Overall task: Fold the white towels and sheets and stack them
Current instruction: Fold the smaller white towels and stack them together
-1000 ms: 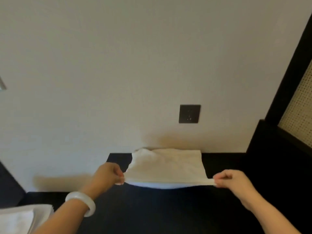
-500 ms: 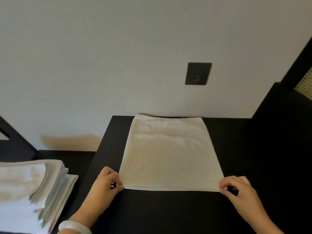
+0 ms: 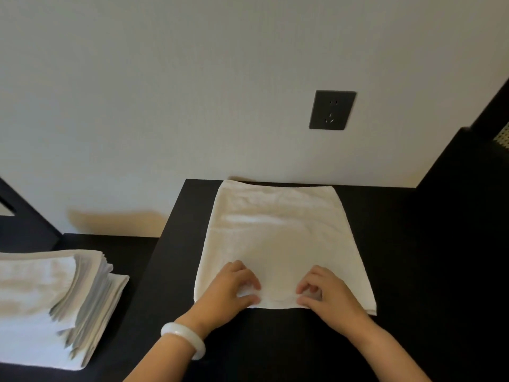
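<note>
A white towel (image 3: 281, 238) lies flat on the black table (image 3: 399, 244), its far edge against the wall. My left hand (image 3: 228, 288) and my right hand (image 3: 329, 295) rest on the towel's near edge, close together near its middle. Each hand pinches that edge between thumb and fingers. A white bangle sits on my left wrist. A stack of folded white towels (image 3: 52, 301) stands on a lower black surface at the left.
A dark wall socket (image 3: 332, 110) is on the pale wall above the towel. A tall black furniture panel (image 3: 468, 166) rises at the right. The table's left edge drops to the lower surface holding the stack.
The towel was held up by its two near corners, then laid flat on the table. My hands have since slid inward from the corners to the middle of the near edge.
</note>
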Motion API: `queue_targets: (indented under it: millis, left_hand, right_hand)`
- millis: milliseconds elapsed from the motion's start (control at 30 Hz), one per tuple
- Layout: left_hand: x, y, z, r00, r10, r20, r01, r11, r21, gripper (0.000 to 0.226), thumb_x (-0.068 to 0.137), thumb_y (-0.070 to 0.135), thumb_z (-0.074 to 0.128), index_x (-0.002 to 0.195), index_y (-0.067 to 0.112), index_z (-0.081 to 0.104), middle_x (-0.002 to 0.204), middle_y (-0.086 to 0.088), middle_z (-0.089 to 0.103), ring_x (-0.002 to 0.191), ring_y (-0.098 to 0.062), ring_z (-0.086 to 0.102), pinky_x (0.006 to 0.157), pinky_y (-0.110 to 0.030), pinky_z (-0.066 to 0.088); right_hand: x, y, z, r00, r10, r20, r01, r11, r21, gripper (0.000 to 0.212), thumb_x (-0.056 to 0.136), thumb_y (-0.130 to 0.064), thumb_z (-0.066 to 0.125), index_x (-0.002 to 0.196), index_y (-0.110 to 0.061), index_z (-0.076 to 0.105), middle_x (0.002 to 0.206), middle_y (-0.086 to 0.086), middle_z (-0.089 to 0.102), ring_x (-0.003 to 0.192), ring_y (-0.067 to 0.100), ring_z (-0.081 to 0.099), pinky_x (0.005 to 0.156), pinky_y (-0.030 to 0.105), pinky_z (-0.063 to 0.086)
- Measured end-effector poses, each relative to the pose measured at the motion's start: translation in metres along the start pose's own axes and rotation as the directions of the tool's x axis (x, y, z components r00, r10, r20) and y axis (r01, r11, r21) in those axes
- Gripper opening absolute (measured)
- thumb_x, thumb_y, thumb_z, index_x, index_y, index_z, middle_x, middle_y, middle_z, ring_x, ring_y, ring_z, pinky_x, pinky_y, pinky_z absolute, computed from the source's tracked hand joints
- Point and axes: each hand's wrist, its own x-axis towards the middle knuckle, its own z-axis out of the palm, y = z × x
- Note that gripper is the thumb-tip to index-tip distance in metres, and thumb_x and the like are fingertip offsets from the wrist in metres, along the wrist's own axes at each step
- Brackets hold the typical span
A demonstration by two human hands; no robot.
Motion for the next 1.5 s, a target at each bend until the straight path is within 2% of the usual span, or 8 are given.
queue_targets:
  millis: [233,467,633,767,1000,1233,1400,1500]
  left_hand:
    - [0.000,-0.017,0.002,0.999,0.025,0.029,-0.023,0.998,-0.053,0.019,0.080,0.044,0.073,0.097,0.043,0.065,0.108,0.029,0.044,0.111,0.008,0.042,0.098,-0.007,0.031]
    - [0.008,-0.013,-0.001,0.996,0.090,-0.004,-0.090,0.996,0.017,0.011,0.089,0.037,0.068,0.084,0.044,0.061,0.099,0.022,0.051,0.101,0.004,0.047,0.088,-0.013,0.041]
    - [0.017,-0.010,-0.007,0.999,0.018,0.028,-0.017,1.000,-0.025,0.007,0.092,0.027,0.066,0.087,0.029,0.069,0.096,0.017,0.055,0.093,0.004,0.052,0.088,-0.017,0.047]
    - [0.017,-0.008,-0.007,0.998,-0.045,0.045,0.049,0.994,-0.093,0.009,0.093,0.023,0.064,0.085,0.028,0.066,0.096,0.014,0.057,0.088,0.000,0.055,0.088,-0.019,0.049]
    - [0.015,-0.005,-0.010,0.992,-0.111,0.056,0.118,0.980,-0.160,0.009,0.093,0.023,0.064,0.085,0.027,0.066,0.096,0.012,0.058,0.088,-0.007,0.059,0.085,-0.017,0.048]
    - [0.015,-0.006,-0.009,0.988,-0.140,0.060,0.149,0.974,-0.173,0.009,0.093,0.023,0.065,0.085,0.026,0.066,0.094,0.011,0.058,0.084,-0.004,0.058,0.081,-0.016,0.047]
    - [0.017,-0.006,-0.009,0.985,-0.158,0.074,0.169,0.969,-0.178,0.010,0.093,0.024,0.064,0.084,0.026,0.065,0.092,0.010,0.058,0.084,-0.005,0.058,0.079,-0.015,0.047]
    - [0.019,-0.004,-0.010,0.982,-0.173,0.071,0.183,0.966,-0.185,0.010,0.093,0.024,0.064,0.084,0.025,0.066,0.092,0.009,0.059,0.084,-0.009,0.059,0.080,-0.018,0.049]
  right_hand:
    - [0.005,0.005,0.000,1.000,0.006,0.025,-0.007,0.999,0.035,0.010,0.083,-0.035,0.075,0.081,-0.038,0.066,0.103,-0.031,0.051,0.098,-0.008,0.052,0.079,0.012,0.046]
    - [0.020,0.000,-0.010,0.991,0.037,0.125,-0.039,0.999,0.016,0.012,0.084,-0.034,0.073,0.077,-0.039,0.065,0.097,-0.025,0.054,0.092,-0.006,0.055,0.079,0.015,0.047]
    - [0.019,0.001,-0.009,0.989,0.034,0.146,-0.030,0.999,-0.033,0.012,0.081,-0.039,0.074,0.079,-0.041,0.063,0.100,-0.028,0.049,0.094,-0.007,0.051,0.079,0.016,0.045]
    - [0.020,-0.002,-0.009,0.990,0.035,0.134,-0.029,0.999,-0.044,0.013,0.085,-0.038,0.071,0.077,-0.042,0.062,0.097,-0.021,0.052,0.092,-0.005,0.053,0.080,0.016,0.048]
    - [0.020,-0.005,-0.010,0.982,0.066,0.179,-0.058,0.997,-0.054,0.017,0.073,-0.047,0.075,0.078,-0.044,0.060,0.096,-0.022,0.048,0.091,-0.007,0.051,0.073,0.014,0.041]
    - [0.021,-0.009,-0.010,0.984,0.055,0.169,-0.035,0.993,-0.116,0.015,0.086,-0.038,0.068,0.075,-0.041,0.058,0.096,-0.019,0.049,0.087,-0.001,0.054,0.074,0.015,0.045]
    - [0.023,-0.011,-0.012,0.980,0.089,0.180,-0.079,0.995,-0.066,0.012,0.089,-0.035,0.067,0.079,-0.039,0.062,0.096,-0.016,0.053,0.088,0.003,0.057,0.080,0.019,0.048]
    - [0.023,-0.013,-0.014,0.978,0.111,0.177,-0.104,0.993,-0.046,0.014,0.090,-0.032,0.066,0.079,-0.038,0.062,0.097,-0.014,0.054,0.088,0.004,0.057,0.077,0.016,0.045]
